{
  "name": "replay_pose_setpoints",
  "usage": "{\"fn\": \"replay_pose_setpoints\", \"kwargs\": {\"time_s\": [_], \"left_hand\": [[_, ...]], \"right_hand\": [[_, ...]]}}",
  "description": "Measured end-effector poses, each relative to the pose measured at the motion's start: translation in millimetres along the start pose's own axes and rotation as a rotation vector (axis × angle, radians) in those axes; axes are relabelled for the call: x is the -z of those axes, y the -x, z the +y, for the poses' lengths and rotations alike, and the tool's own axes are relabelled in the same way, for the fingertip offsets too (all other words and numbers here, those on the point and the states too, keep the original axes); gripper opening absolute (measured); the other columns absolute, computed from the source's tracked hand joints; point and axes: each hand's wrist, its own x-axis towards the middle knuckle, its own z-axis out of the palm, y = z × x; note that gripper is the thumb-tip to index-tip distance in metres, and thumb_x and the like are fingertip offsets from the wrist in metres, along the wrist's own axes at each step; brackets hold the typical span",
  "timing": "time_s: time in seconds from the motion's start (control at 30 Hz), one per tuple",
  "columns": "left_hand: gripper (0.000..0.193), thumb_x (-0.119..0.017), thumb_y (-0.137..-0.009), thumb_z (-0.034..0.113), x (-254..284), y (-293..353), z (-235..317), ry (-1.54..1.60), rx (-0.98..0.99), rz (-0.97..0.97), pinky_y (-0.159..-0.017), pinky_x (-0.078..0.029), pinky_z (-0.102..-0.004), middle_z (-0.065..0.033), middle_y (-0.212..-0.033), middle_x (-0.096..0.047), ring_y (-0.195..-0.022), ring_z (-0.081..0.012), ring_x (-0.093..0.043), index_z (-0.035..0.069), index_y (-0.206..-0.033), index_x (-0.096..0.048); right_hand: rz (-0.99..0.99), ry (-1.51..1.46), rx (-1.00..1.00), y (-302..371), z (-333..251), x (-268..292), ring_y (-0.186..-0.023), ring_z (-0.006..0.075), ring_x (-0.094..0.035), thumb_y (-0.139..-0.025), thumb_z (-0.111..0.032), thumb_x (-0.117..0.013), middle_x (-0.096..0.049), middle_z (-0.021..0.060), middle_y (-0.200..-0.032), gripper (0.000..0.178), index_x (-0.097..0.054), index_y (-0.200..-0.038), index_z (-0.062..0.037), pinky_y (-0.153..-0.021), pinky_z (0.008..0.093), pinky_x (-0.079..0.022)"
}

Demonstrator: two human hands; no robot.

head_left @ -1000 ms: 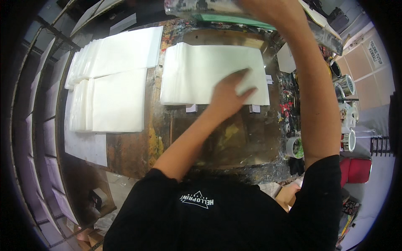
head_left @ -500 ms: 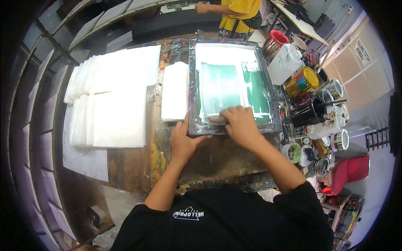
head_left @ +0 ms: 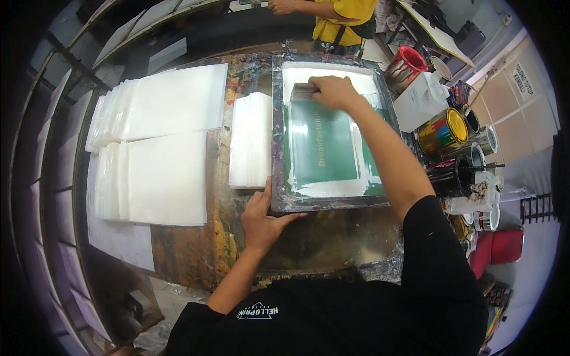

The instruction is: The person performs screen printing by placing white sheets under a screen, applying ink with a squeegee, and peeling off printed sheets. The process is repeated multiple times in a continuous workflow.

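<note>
A screen-printing frame (head_left: 279, 160) with dark, ink-stained edges lies on the worktable. Its green mesh (head_left: 338, 160) carries lettering, and white ink (head_left: 332, 191) is smeared along its borders. Near the far end of the mesh, my right hand (head_left: 337, 94) is closed on a squeegee (head_left: 303, 92); the hand hides part of the blade. My left hand (head_left: 261, 224) rests at the frame's near left corner, with forefinger and thumb spread along its two sides. Just left of the frame stands a narrow stack of white sheets (head_left: 248, 139).
Two fanned rows of translucent white sheets (head_left: 166, 175) cover the table's left side. To the right crowd a red paint can (head_left: 405, 65), a white jug (head_left: 420, 101), a yellow-lidded can (head_left: 442, 132) and several others. A person in a yellow shirt (head_left: 350, 18) stands beyond the table.
My right hand has pushed the squeegee from the near end of the mesh to the far end, baring the green and its lettering. My left hand stays at the corner.
</note>
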Motion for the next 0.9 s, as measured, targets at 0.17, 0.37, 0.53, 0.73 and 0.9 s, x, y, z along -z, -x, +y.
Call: {"fn": "replay_pose_setpoints", "kwargs": {"time_s": [0.17, 0.37, 0.53, 0.73, 0.9], "left_hand": [[0.11, -0.101, -0.066, 0.033, -2.3, 4.9, -0.6, 0.127, 0.002, 0.009, -0.088, -0.058, -0.0369, -0.0221, -0.117, -0.076, -0.104, -0.0277, -0.075, 0.0, -0.157, -0.049], [0.107, -0.1, -0.07, 0.031, 0.3, 4.9, 2.2, 0.09, -0.03, 0.023, -0.075, -0.057, -0.0353, -0.0207, -0.107, -0.076, -0.084, -0.0248, -0.071, 0.0, -0.158, -0.047], [0.101, -0.097, -0.077, 0.034, 3.0, 0.3, 19.6, 0.411, -0.045, 0.112, -0.085, -0.057, -0.034, -0.0196, -0.123, -0.074, -0.102, -0.0228, -0.073, -0.006, -0.156, -0.046], [0.101, -0.093, -0.086, 0.031, 34.2, -64.6, 86.2, 0.628, -0.14, 0.255, -0.077, -0.047, -0.0253, -0.0047, -0.112, -0.06, -0.09, -0.0141, -0.056, -0.005, -0.161, -0.035], [0.058, -0.084, -0.09, 0.019, 27.7, -108.4, 30.2, 0.2, -0.115, 0.298, -0.084, -0.05, -0.0422, -0.0114, -0.098, -0.059, -0.094, -0.0263, -0.06, 0.0, -0.135, -0.053]], "right_hand": [[0.203, 0.053, 0.011, 12.2, -5.7, -17.8, -0.107, 0.0348, -0.07, -0.091, -0.028, -0.069, -0.073, 0.0103, -0.108, 0.029, -0.067, -0.117, -0.015, -0.092, 0.0575, -0.049], [0.191, 0.068, 0.033, 135.2, -54.1, -13.3, -0.095, 0.0353, -0.071, -0.088, -0.025, -0.071, -0.071, 0.0133, -0.1, 0.031, -0.061, -0.113, -0.0081, -0.081, 0.0532, -0.053], [0.217, 0.003, 0.063, 231.6, -100.8, 30.0, -0.093, 0.0352, -0.068, -0.091, -0.043, -0.074, -0.066, 0.0128, -0.09, 0.045, -0.06, -0.109, -0.0036, -0.079, 0.0497, -0.051], [0.859, 0.15, 0.124, 199.9, -101.2, 103.8, -0.085, 0.0325, -0.062, -0.092, -0.056, -0.073, -0.059, 0.0101, -0.081, 0.052, -0.061, -0.086, -0.0052, -0.076, 0.046, -0.04], [0.984, 0.079, 0.186, 162.9, -94.7, 161.3, -0.076, 0.0295, -0.064, -0.095, -0.063, -0.066, -0.063, 0.0082, -0.075, 0.059, -0.068, -0.082, -0.0064, -0.075, 0.0438, -0.038]]}}
